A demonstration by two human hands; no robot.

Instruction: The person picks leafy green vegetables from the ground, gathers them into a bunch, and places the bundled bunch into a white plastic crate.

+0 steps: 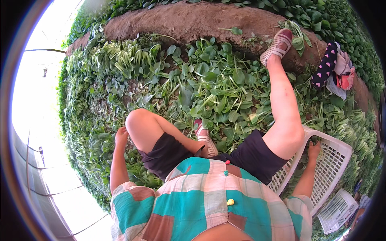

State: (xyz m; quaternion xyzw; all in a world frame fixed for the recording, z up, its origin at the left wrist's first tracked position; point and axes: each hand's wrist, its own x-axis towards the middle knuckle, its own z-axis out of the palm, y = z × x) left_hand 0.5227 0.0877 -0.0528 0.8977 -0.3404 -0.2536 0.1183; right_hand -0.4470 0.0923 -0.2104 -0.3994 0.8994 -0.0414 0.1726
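Observation:
My left hand [121, 136] is beside my bent knee at the left, near the leafy plants; its fingers are small in view and partly turned away. At the right, my right hand [314, 148] reaches inside a white perforated plastic crate [334, 168], close to some dark green leaves [315, 139] at its end wall. Whether it grips them cannot be made out. Between my legs lie loose leafy greens [223, 90] with pale stems, spread over the soil.
A bare soil ridge [193, 19] runs across the far side, with dense leafy plants beyond. Cloth items with a heart pattern [325, 64] lie at the right. Another white crate [337, 211] stands at the lower right, near a partly visible person [359, 212]. Bundled greens [129, 57] lie at the upper left.

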